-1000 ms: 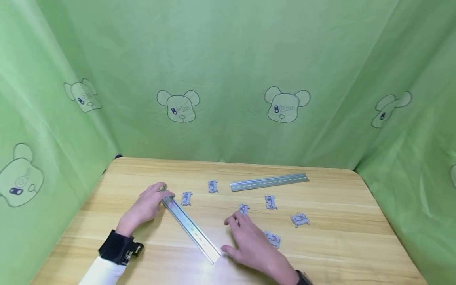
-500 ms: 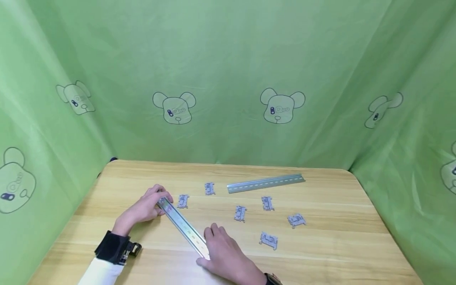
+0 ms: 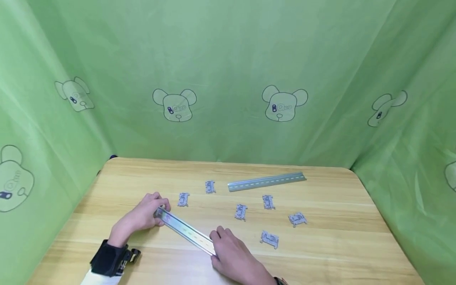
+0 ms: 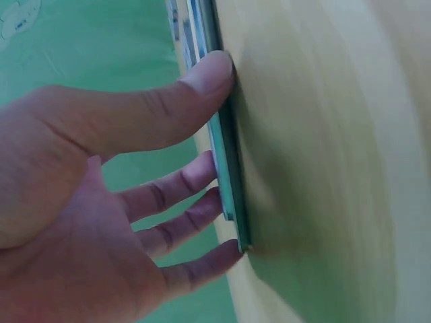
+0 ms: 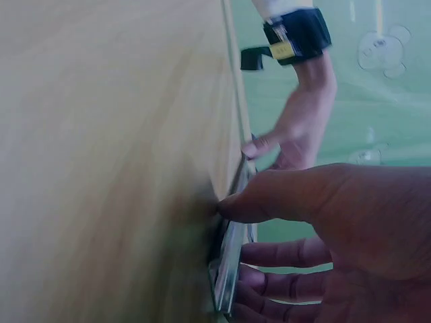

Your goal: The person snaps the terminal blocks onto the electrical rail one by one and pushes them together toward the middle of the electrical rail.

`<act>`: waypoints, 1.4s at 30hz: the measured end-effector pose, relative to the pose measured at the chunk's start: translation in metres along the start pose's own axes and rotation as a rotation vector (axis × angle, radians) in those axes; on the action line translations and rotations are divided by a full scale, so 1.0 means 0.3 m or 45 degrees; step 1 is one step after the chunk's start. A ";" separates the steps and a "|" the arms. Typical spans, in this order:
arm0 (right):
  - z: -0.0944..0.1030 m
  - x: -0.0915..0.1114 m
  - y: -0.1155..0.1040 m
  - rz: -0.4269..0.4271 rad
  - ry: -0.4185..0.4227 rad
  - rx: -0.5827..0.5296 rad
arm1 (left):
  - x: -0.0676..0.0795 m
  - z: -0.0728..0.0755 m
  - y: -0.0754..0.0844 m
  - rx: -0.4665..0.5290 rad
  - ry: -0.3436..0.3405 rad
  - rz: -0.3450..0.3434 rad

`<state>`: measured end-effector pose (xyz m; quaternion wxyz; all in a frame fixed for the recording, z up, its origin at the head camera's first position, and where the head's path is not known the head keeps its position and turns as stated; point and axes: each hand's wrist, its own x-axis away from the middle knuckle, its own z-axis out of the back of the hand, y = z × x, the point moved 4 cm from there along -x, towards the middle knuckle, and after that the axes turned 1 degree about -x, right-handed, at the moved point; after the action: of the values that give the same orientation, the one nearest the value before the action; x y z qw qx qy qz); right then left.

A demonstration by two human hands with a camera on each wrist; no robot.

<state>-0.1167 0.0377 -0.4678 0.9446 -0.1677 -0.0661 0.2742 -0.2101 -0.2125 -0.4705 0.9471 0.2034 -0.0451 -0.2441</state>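
A slotted metal DIN rail [image 3: 185, 229] slants across the near left of the table between my two hands. At its far left end my left hand [image 3: 144, 213] grips it, thumb on one edge and fingers on the other; the left wrist view shows the thumb [image 4: 209, 74] against the rail's side. My right hand [image 3: 233, 253] holds the near right end, which its fingers partly cover in the head view. In the right wrist view the thumb [image 5: 249, 202] and fingers sit on opposite edges of the rail [image 5: 230, 269]. Nearest the left hand lies a grey terminal block [image 3: 183, 199].
A second DIN rail [image 3: 267, 181] lies near the back of the wooden table [image 3: 331, 253]. Several grey terminal blocks are spread about, among them one [image 3: 240, 212] in the middle, one [image 3: 269, 239] nearer me and one [image 3: 297, 219] to the right. Green curtains [image 3: 228, 79] surround the table.
My right hand has come leftward from beside the terminal blocks and taken hold of the rail's near end. The rail has turned to a flatter slant, its left end drawn slightly nearer.
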 end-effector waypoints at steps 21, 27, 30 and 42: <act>0.059 0.104 0.135 0.064 -0.013 0.073 | 0.035 -0.039 0.212 -0.051 -0.168 -0.124; 0.082 0.126 0.158 0.055 -0.041 0.054 | 0.042 -0.063 0.261 -0.081 -0.192 -0.144; 0.085 0.133 0.182 0.033 -0.092 0.026 | 0.045 -0.074 0.285 -0.098 -0.188 -0.166; 0.115 0.130 0.250 -0.014 -0.114 0.043 | 0.026 -0.119 0.289 -0.128 -0.091 -0.204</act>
<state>-0.1285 0.1279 -0.4607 0.9450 -0.1388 -0.1045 0.2772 -0.1583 -0.1341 -0.4680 0.9314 0.1498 -0.0503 -0.3280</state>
